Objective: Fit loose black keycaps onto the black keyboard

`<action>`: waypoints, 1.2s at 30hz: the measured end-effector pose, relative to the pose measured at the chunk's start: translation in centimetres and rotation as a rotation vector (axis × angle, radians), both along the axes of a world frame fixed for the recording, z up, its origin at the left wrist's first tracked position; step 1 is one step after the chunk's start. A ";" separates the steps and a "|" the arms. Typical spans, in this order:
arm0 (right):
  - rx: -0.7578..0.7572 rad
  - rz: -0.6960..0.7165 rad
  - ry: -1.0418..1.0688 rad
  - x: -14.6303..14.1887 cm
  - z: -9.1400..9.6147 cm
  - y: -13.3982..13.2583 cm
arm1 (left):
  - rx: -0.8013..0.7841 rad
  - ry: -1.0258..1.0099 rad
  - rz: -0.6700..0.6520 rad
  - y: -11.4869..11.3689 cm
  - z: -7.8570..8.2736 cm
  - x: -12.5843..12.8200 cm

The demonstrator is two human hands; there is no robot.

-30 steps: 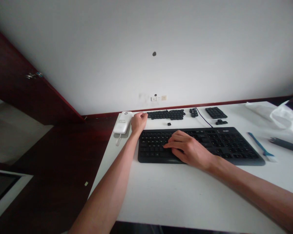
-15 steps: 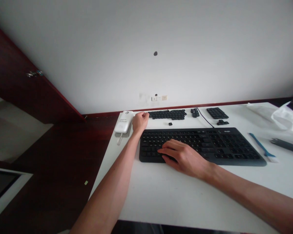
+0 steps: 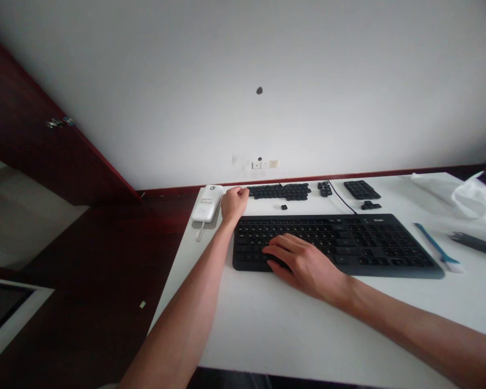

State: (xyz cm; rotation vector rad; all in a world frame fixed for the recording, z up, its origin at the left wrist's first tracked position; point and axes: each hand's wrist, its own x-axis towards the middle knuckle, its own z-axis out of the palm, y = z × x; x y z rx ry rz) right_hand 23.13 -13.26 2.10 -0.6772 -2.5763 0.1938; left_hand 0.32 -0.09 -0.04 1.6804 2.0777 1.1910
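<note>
**Two hands are staying at a black keyboard on a white surface**

The right hand (image 3: 302, 266) is lying over the left part of the black keyboard (image 3: 389, 248), with its fingers (image 3: 277, 248) curled down on the keys; I cannot tell if it is gripping one key. The left hand (image 3: 235, 204) is closed in a loose fist just behind the keyboard's upper left corner, and I cannot see if something is inside it. It is between a white power bank (image 3: 206, 202) and a row of black keycaps (image 3: 279, 191). One single keycap (image 3: 284, 207) is lying just behind the keyboard. More keycaps are sitting in small groups (image 3: 361, 189) further right, near a black cable (image 3: 340, 199).

The white surface (image 3: 267, 335) is standing against a pale wall (image 3: 243, 81) with a wall socket (image 3: 272, 163). Its left edge is close to the power bank, and a dark red floor (image 3: 105, 259) is showing below it. A wide strip of the surface is stretching in front of the keyboard. On the right side, a blue-handled brush (image 3: 437, 247) and a dark tool (image 3: 476, 245) are lying near a white plastic bag (image 3: 476, 197). A small logo on the keyboard and the label on the power bank are too small for reading.
</note>
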 end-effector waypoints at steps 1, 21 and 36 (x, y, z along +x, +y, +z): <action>0.013 -0.005 -0.005 -0.1 0.0 0.0 | 0.005 -0.001 0.000 0.0 0.0 0.0; -0.050 0.047 0.004 0.7 0.4 1.1 | 0.032 -0.016 -0.019 -0.1 0.0 -0.1; -0.044 0.017 0.023 0.7 0.4 1.1 | 0.026 -0.011 -0.015 0.1 -0.1 -0.1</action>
